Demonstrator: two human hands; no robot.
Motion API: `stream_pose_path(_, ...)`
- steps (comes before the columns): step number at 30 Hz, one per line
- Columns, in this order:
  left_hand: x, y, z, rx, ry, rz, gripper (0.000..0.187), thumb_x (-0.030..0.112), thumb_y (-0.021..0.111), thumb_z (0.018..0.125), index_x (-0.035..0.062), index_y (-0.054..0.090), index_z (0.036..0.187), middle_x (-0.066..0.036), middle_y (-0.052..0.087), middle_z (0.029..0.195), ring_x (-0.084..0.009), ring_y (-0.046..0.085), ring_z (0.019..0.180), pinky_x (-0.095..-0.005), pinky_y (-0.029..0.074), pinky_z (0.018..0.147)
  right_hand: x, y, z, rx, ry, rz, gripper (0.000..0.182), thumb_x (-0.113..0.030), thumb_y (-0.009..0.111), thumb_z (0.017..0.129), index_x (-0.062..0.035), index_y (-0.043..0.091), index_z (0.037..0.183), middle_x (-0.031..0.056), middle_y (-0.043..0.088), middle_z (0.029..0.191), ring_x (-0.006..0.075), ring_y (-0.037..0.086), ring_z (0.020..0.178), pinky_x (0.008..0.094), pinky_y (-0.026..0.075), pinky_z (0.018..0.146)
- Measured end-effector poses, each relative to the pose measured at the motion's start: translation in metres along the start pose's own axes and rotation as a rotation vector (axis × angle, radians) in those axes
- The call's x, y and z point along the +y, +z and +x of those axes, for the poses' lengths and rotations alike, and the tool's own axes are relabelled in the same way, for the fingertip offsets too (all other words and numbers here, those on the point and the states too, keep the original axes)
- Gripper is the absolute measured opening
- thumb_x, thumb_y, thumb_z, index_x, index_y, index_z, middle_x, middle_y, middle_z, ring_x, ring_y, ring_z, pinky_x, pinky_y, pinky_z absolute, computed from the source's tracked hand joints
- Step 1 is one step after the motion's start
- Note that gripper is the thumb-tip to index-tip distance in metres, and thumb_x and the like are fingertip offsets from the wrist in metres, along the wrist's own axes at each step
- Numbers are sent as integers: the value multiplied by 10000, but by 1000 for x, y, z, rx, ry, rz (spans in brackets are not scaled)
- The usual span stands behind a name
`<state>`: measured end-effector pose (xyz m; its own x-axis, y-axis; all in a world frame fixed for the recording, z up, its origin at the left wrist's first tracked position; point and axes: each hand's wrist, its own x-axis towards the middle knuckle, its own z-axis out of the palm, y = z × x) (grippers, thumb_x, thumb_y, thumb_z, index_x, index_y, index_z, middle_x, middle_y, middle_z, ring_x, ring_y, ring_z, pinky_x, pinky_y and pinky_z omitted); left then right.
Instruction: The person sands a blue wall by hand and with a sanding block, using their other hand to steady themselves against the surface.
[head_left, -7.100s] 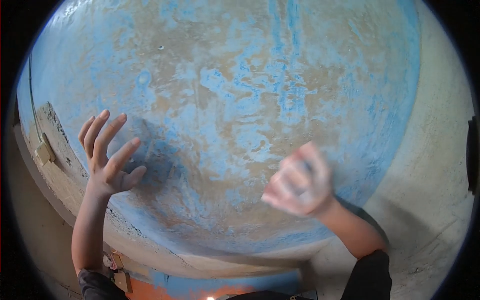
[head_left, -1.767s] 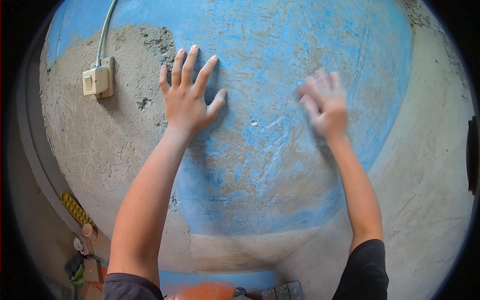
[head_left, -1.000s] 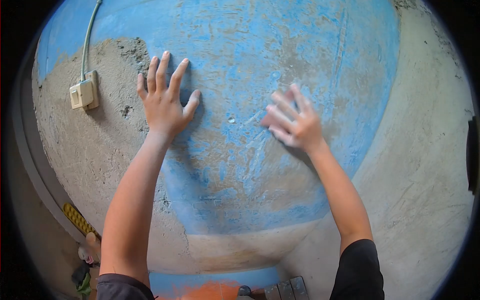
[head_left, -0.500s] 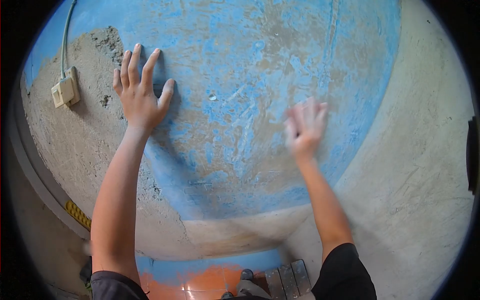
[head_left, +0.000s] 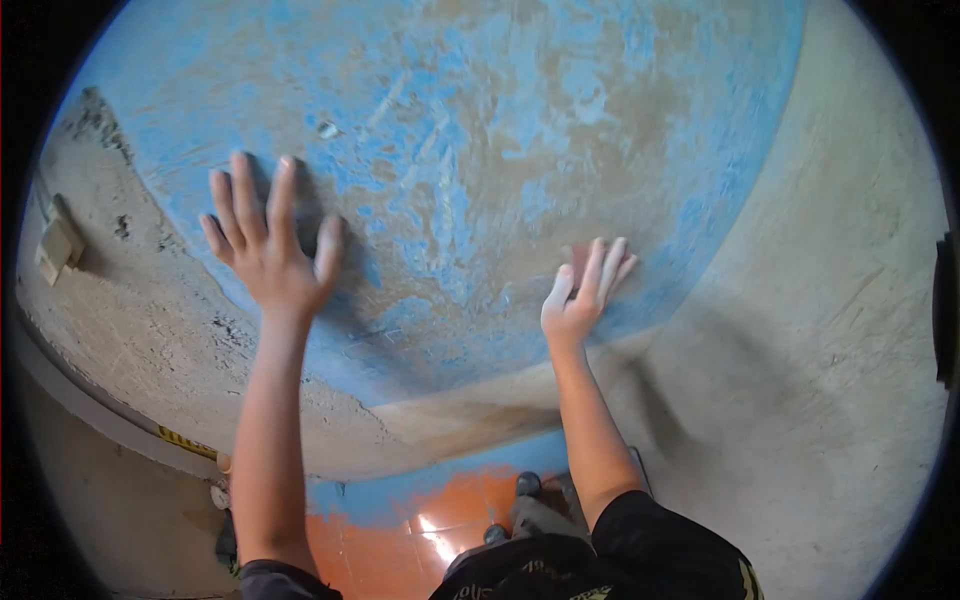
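Note:
In the head view, a blue-painted wall (head_left: 510, 180) with worn grey-brown patches fills the middle. My left hand (head_left: 270, 255) rests against its left part, fingers spread, holding nothing. At the lower right of the paint, my right hand (head_left: 585, 290) presses a reddish-brown piece of sandpaper (head_left: 581, 262) to the surface. Its fingers lie over the sheet and hide most of it. A small pale chip (head_left: 328, 130) shows in the paint above and between the hands.
Bare rough plaster (head_left: 130, 290) with a switch box (head_left: 60, 245) lies to the left. A plain grey wall (head_left: 800, 330) meets the painted one on the right. Below are an orange tiled floor (head_left: 375, 555) and my shoes (head_left: 527, 484).
My view has shifted, with the switch box now farther left. Both hands are lower on the wall. The right hand, blurred before, now shows the sandpaper beneath its fingers.

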<state>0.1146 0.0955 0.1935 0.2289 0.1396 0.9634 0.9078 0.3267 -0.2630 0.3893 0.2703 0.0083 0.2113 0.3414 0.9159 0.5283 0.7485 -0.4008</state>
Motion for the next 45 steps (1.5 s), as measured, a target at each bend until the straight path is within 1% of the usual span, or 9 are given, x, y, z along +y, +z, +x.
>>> stream_pose_path(9,87,8,-234,-251,-176,-50,775,570,487,1031,140,326,1655,-285,125,1732,-510,91,1598,-676,53,1254,36,0,-26,152,418,47,555,-384,529,1053,-164,492,1562,210,280,1714,560,145,1570,747,206,1205)
stream_pose_path(12,150,-12,-290,-416,-494,-134,801,583,390,1076,111,192,1692,-315,45,1729,-522,38,1597,-681,58,1248,39,-13,-61,-124,-93,-111,622,-338,483,1093,-21,349,1611,271,191,1722,547,124,1576,640,172,1260)
stream_pose_path(17,163,-32,-311,-567,-582,-176,834,587,349,1097,53,110,1692,-326,-26,1726,-523,0,1598,-675,64,1246,85,-10,-65,147,588,150,664,-429,477,1089,-111,330,1653,258,213,1720,535,170,1573,681,179,1245)
stream_pose_path(20,152,-35,-325,-607,-535,-150,842,574,396,1093,76,92,1700,-326,-52,1725,-527,-5,1596,-661,68,1250,79,-33,-59,-215,-229,-40,588,-338,418,1115,-5,386,1599,272,231,1705,535,185,1567,644,193,1260)
stream_pose_path(25,147,-39,-321,-653,-471,-84,843,562,444,1082,108,102,1704,-314,-36,1731,-513,6,1601,-662,77,1250,137,-32,-72,27,370,38,523,-382,499,1080,-77,543,1502,303,298,1669,556,161,1568,750,196,1204)
stream_pose_path(29,133,-54,-325,-696,-415,2,861,586,457,1069,117,112,1704,-286,-21,1740,-493,44,1604,-668,98,1251,117,-41,-76,-206,-198,-23,559,-278,550,1071,13,476,1542,277,269,1695,542,219,1556,658,193,1248)
stream_pose_path(33,68,-68,-323,-597,-400,154,895,664,411,1056,124,111,1703,-255,-14,1746,-473,82,1601,-679,161,1250,145,-39,-74,169,620,113,507,-350,623,1019,-87,599,1451,301,374,1608,626,221,1509,737,239,1192)
stream_pose_path(38,26,-80,-304,-575,-614,272,887,644,376,1079,60,112,1692,-266,4,1741,-472,95,1599,-657,207,1240,103,-48,-93,-377,-313,10,494,-260,532,1075,97,538,1416,331,391,1596,664,165,1505,756,199,1193)
stream_pose_path(45,-1,-74,-307,-499,-642,191,858,580,400,1099,21,105,1680,-269,24,1739,-467,74,1604,-642,194,1240,71,-24,-107,-143,84,17,517,-279,547,1062,56,527,1455,340,383,1599,669,182,1499,721,218,1205)
